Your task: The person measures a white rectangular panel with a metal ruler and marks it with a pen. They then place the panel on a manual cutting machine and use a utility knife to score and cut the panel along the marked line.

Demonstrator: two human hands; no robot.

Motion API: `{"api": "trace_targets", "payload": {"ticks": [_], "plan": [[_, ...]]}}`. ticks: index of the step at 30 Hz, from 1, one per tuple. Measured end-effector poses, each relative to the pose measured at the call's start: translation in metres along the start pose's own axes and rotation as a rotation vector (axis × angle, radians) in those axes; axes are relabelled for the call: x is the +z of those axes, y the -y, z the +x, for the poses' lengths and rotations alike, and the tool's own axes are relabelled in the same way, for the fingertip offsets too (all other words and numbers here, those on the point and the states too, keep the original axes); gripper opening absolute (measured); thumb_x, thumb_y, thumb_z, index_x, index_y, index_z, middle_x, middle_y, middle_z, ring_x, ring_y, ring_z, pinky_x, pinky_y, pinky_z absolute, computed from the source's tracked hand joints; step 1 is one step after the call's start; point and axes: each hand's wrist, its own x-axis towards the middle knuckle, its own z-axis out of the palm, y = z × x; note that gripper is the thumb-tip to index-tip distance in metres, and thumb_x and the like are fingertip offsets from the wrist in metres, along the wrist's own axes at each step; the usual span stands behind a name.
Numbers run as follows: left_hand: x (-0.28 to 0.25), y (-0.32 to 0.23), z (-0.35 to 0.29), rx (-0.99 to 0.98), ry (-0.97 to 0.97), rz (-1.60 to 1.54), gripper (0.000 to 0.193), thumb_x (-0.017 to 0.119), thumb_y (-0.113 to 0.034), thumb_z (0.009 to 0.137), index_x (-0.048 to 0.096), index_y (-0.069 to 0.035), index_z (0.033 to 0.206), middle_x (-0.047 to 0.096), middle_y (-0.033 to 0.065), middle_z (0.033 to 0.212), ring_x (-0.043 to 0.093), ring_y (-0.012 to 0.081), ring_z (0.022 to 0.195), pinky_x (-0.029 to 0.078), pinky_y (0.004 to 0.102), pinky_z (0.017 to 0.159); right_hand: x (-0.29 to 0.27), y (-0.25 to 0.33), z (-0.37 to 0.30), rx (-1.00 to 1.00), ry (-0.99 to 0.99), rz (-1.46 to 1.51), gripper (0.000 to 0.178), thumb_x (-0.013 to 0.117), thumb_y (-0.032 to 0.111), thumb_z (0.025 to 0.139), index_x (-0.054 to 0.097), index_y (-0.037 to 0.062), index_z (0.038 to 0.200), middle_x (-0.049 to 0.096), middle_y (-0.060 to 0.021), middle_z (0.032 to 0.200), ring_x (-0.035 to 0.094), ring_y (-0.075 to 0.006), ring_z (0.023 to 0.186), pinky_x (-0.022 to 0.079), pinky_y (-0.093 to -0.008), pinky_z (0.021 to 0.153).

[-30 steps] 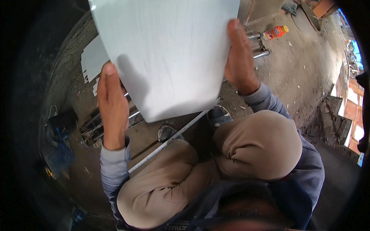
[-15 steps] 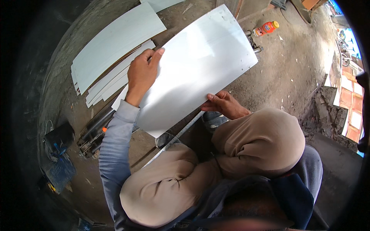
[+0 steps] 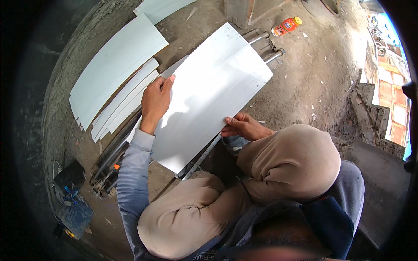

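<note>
Watching from far off, I see a long, flat, shiny white sheet between both hands. My left hand pinches one long edge and my right hand pinches the other, probably so it won't wobble. Round grey metal bars lie under it, maybe for support. Tiny dark spots dot its end, past my right hand.

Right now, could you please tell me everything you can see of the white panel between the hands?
The white panel is a thin, flat, roughly rectangular sheet, smooth and softly shiny, with small dark marks near its far end; its material is uncertain. It lies diagonally, far end toward the upper right, partly hiding metal tubes. The left hand grips its left edge, the right hand its right edge, each thumb on top.
</note>
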Motion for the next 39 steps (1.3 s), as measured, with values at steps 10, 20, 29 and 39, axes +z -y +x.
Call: {"api": "trace_targets", "payload": {"ticks": [10,20,29,39], "plan": [[-0.042,-0.006,-0.036,-0.002,-0.199,-0.514,0.048,0.056,-0.045,0.112,0.065,0.0,0.097,0.059,-0.0015,0.08,0.049,0.0088,0.071,0.044,0.0296,0.065,0.033,0.093,-0.008,-0.515,-0.31,-0.32,0.042,0.055,0.04,0.113,0.065,0.0018,0.126,0.071,-0.0084,0.102,0.069,-0.0197,0.088,0.058,-0.0371,0.084],[0.014,-0.024,-0.152,-0.13,0.317,-1.206,0.042,0.052,-0.031,0.114,0.059,0.002,0.14,0.069,0.0184,0.134,0.07,0.0262,0.124,0.059,0.0418,0.105,0.092,0.239,0.081,-1.009,-0.037,-1.035,0.043,0.065,0.041,0.108,0.073,-0.0003,0.104,0.065,-0.0001,0.078,0.054,-0.009,0.072,0.047,-0.0298,0.066],[0.083,-0.007,-0.182,-0.317,0.535,-1.416,0.049,0.053,-0.043,0.113,0.057,-0.007,0.146,0.063,0.0123,0.146,0.062,0.0209,0.134,0.055,0.0375,0.108,0.121,0.199,0.129,-0.712,0.015,-1.581,0.054,0.061,0.054,0.106,0.078,0.0036,0.11,0.076,-0.0169,0.089,0.07,-0.0254,0.077,0.055,-0.0397,0.072],[0.115,0.01,-0.176,-0.433,0.582,-1.54,0.055,0.064,-0.054,0.105,0.056,-0.014,0.143,0.064,0.0078,0.141,0.064,0.0217,0.126,0.055,0.0413,0.102,0.12,0.178,0.189,-0.636,0.16,-1.817,0.062,0.053,0.065,0.105,0.078,0.0116,0.127,0.079,-0.0161,0.111,0.075,-0.036,0.099,0.058,-0.0472,0.091]]}}
